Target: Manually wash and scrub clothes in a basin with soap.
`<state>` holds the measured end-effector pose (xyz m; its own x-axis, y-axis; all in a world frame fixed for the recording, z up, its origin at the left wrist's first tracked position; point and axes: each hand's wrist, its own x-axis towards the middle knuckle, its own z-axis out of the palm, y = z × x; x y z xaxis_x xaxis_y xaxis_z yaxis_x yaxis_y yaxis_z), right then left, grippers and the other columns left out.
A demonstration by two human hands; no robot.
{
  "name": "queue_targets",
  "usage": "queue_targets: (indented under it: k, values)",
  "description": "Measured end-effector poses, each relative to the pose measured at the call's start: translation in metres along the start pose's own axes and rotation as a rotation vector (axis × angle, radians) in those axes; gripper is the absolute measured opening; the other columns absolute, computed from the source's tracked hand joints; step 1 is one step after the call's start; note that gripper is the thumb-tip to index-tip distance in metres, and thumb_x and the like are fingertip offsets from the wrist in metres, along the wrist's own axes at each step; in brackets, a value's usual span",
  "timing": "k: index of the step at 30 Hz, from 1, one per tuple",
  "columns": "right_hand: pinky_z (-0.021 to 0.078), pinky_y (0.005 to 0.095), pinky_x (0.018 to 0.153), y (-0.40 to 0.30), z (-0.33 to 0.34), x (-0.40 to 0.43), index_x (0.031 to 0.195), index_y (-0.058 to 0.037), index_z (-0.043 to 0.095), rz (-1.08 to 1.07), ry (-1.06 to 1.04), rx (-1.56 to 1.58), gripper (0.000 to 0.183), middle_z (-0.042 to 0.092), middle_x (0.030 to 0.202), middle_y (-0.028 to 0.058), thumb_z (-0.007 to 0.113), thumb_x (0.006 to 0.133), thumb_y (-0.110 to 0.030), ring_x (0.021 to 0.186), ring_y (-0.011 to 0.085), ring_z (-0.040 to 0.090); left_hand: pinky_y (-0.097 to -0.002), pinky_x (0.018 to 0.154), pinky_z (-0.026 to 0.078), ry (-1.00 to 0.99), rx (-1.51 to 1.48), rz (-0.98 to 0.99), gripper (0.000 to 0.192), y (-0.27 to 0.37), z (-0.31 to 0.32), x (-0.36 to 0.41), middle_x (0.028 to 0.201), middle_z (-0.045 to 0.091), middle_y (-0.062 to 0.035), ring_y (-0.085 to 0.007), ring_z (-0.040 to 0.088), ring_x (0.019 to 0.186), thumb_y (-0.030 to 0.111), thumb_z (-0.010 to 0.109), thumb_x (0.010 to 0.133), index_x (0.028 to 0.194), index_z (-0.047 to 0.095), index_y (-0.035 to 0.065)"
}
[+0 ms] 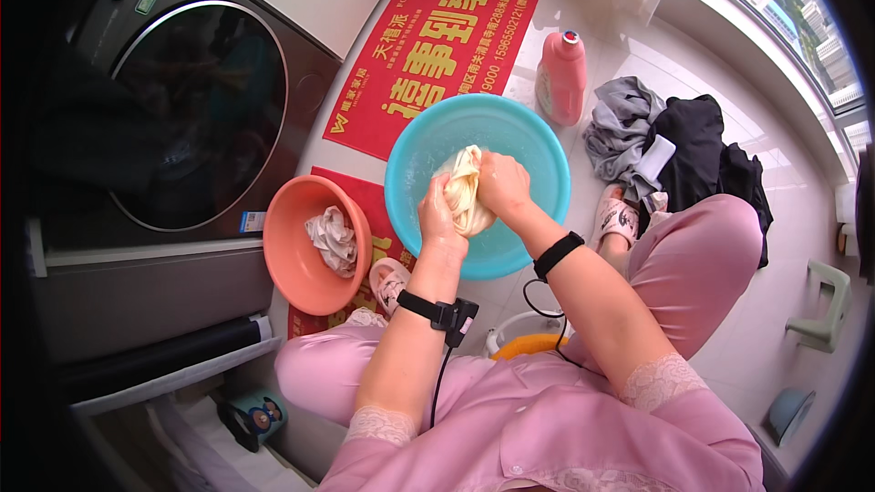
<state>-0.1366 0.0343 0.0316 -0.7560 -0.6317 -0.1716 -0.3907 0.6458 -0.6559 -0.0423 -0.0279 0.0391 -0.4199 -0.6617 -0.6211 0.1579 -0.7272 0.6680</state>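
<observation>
A wet, pale yellow cloth (465, 195) is bunched and twisted between my two hands, above a turquoise plastic basin (478, 104) that holds cloudy water. My left hand (441, 215) grips the lower left side of the cloth. Around its upper right part my right hand (504, 183) is closed in a fist. To the left of the turquoise basin stands an orange plastic basin (287, 246), with a crumpled whitish cloth (333, 240) inside. A pink detergent bottle (562, 78) with a red and white cap stands upright beyond the turquoise basin, on its right.
Grey clothing (622, 126) and black clothing (690, 143) lie heaped on the tiles at right, with a white object (656, 157) on top. A front-loading washing machine (301, 61) is at left. Red printed mats (383, 75) lie under and behind the basins. A green stool (824, 304) stands far right.
</observation>
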Motion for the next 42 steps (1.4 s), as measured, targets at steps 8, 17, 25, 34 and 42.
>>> queue_targets:
  k: [8,17,25,34,42]
  values:
    - [0.0481,0.0453,0.089,0.067,-0.012,0.026,0.118,-0.0081,0.058,0.340,0.245,0.284,0.029,0.066,0.104,0.0248,0.050,0.091,-0.016,0.100,0.0411,0.062,-0.0402,0.094,0.047,-0.015,0.330,-0.047,0.061,0.010,-0.029,0.007,0.125,0.058,-0.0109,-0.0224,0.059,0.113,0.031,0.056,0.094,0.147,0.034,0.0101]
    - [0.0243,0.0640,0.108,0.067,0.061,-0.006,0.139,-0.0425,0.046,-0.020,-0.280,-0.335,0.073,0.014,0.160,0.0120,0.065,0.075,-0.014,0.142,0.0473,0.017,-0.0556,0.103,0.035,-0.036,0.668,-0.344,0.072,-0.039,-0.068,0.041,0.157,0.020,-0.0104,-0.0288,0.028,0.139,0.021,0.050,0.097,0.155,0.009,0.0331]
    - [0.0450,0.0525,0.097,0.114,0.116,0.020,0.139,-0.0185,0.046,0.195,-0.574,-0.212,0.063,0.057,0.129,0.0130,0.066,0.079,-0.015,0.115,0.0337,0.057,-0.0648,0.108,0.021,0.072,0.363,-0.505,0.065,-0.067,-0.081,0.061,0.157,0.021,-0.0093,-0.0321,0.023,0.142,0.036,0.051,0.097,0.153,0.019,0.0283]
    - [0.0495,0.0302,0.089,0.002,0.059,-0.014,0.143,-0.0027,0.037,0.307,-0.596,1.210,0.057,0.056,0.124,0.0115,0.050,0.088,-0.005,0.104,0.0174,0.060,-0.0492,0.101,0.042,-0.296,-0.266,-0.470,0.076,-0.051,-0.096,0.074,0.134,0.051,-0.0106,-0.0301,0.052,0.119,0.074,0.042,0.087,0.136,0.046,0.0174]
    - [0.0461,0.0385,0.091,-0.023,0.004,-0.077,0.105,-0.0055,0.064,-0.346,-0.208,0.572,0.031,0.061,0.108,0.0201,0.074,0.081,-0.022,0.104,0.0338,0.059,-0.0333,0.079,0.054,-0.299,-0.263,-0.280,0.041,0.008,-0.045,0.030,0.104,0.063,-0.0092,-0.0209,0.062,0.091,0.042,0.057,0.090,0.108,0.058,0.0052]
